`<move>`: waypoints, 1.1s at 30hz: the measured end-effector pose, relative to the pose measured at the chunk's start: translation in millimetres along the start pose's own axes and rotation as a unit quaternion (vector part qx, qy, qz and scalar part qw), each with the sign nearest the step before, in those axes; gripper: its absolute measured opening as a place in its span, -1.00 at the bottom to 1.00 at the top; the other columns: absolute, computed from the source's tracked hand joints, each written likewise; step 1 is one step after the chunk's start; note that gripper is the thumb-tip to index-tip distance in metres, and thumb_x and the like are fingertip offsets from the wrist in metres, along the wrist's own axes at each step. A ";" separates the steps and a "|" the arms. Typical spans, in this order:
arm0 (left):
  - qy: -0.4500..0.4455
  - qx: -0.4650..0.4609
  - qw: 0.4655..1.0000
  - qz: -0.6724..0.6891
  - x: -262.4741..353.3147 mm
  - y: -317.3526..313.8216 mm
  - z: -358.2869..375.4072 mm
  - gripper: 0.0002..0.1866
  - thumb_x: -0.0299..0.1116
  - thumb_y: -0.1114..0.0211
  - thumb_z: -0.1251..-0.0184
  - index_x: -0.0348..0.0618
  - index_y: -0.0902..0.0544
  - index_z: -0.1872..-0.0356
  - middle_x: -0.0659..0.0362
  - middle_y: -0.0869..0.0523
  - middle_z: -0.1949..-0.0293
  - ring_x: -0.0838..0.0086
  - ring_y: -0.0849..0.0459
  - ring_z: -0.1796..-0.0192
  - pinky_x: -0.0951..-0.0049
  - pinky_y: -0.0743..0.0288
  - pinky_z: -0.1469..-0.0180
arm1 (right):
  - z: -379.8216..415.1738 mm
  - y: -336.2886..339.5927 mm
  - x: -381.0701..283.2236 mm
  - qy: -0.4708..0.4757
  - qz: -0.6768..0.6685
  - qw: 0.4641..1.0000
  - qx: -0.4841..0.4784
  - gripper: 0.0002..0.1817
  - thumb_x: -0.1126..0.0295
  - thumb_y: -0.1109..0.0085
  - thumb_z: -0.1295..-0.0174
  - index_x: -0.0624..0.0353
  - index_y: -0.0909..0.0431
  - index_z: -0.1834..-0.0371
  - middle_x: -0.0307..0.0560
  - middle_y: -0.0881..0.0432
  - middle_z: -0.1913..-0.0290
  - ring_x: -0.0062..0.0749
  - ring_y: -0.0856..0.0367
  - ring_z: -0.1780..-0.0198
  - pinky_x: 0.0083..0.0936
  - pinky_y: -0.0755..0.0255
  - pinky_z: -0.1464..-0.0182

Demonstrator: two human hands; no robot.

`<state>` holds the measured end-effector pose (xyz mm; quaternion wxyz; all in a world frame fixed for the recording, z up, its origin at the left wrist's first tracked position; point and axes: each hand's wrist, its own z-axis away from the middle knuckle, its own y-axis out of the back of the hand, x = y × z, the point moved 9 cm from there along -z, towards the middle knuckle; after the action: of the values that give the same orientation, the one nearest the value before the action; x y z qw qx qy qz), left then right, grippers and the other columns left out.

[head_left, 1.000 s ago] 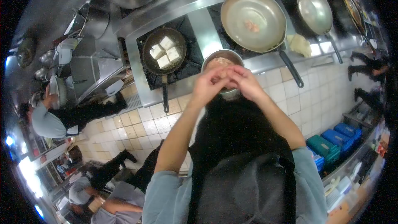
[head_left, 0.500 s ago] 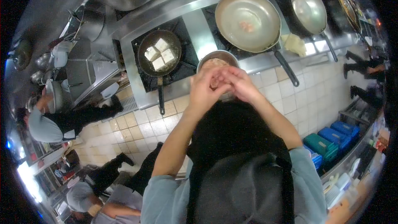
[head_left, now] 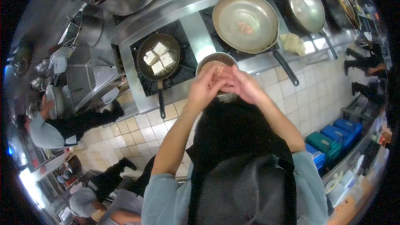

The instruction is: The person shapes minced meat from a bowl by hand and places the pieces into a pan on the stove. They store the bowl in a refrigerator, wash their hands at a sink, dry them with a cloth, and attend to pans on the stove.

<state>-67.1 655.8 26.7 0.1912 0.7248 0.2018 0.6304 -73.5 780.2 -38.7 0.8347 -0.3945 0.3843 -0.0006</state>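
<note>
Over a round metal bowl (head_left: 228, 55) at the stove's front edge, my left hand (head_left: 205, 89) and my right hand (head_left: 246, 87) meet with curved fingers around a pinkish lump (head_left: 224, 84), probably raw minced meat. The lump is partly hidden by the fingers. Just behind stands a large pan (head_left: 246, 14) with a small pink patty (head_left: 244, 28) in it. To the left, a smaller dark pan (head_left: 146, 68) holds several white blocks (head_left: 160, 48) in bubbling oil.
Pan handles (head_left: 285, 67) (head_left: 161, 100) jut over the front edge. A yellowish cloth (head_left: 293, 43) and another pan (head_left: 307, 7) are at right. Co-workers (head_left: 46, 131) (head_left: 83, 202) stand at left, another person (head_left: 366, 62) at far right. Blue and green crates (head_left: 324, 145) sit lower right.
My right hand's fingers have moved from pinching near the lump to a flatter, more upright pose beside it. The view has shifted slightly.
</note>
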 end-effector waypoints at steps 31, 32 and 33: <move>0.005 -0.059 0.970 -0.234 -58.0 -19.7 0.6 -0.63 -0.25 -0.37 -0.25 -0.03 -0.65 -0.09 -0.06 -0.72 0.02 0.05 -0.73 0.04 0.14 -0.63 0.04 | -3.6 28.0 0.6 0.085 0.330 0.938 0.068 -0.48 0.21 -0.16 -0.44 0.32 -0.40 -0.33 0.00 -0.59 -0.16 -0.38 -0.58 -0.17 -0.44 -0.46 -0.23; 0.015 -0.081 0.969 -0.234 -67.0 -24.3 -1.0 -0.65 -0.29 -0.36 -0.24 -0.04 -0.66 -0.06 -0.05 -0.73 0.05 0.05 -0.74 0.08 0.16 -0.63 0.05 | -4.9 22.8 -1.5 0.084 0.326 0.940 0.057 -0.48 0.22 -0.17 -0.43 0.32 -0.39 -0.33 0.01 -0.59 -0.17 -0.37 -0.58 -0.17 -0.45 -0.46 -0.24; 0.026 -0.104 0.967 -0.233 -69.9 -26.9 -4.5 -0.67 -0.32 -0.35 -0.23 -0.05 -0.68 -0.04 -0.05 -0.75 0.08 0.05 -0.75 0.12 0.17 -0.64 0.06 | -5.7 18.5 -2.4 0.083 0.322 0.942 0.047 -0.48 0.23 -0.18 -0.42 0.32 -0.39 -0.32 0.01 -0.59 -0.17 -0.37 -0.58 -0.18 -0.45 -0.46 -0.24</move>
<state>-81.6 641.4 -45.5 0.4017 0.6177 0.3031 0.6044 -84.4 789.9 -51.7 0.7732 -0.2086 0.5583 0.2168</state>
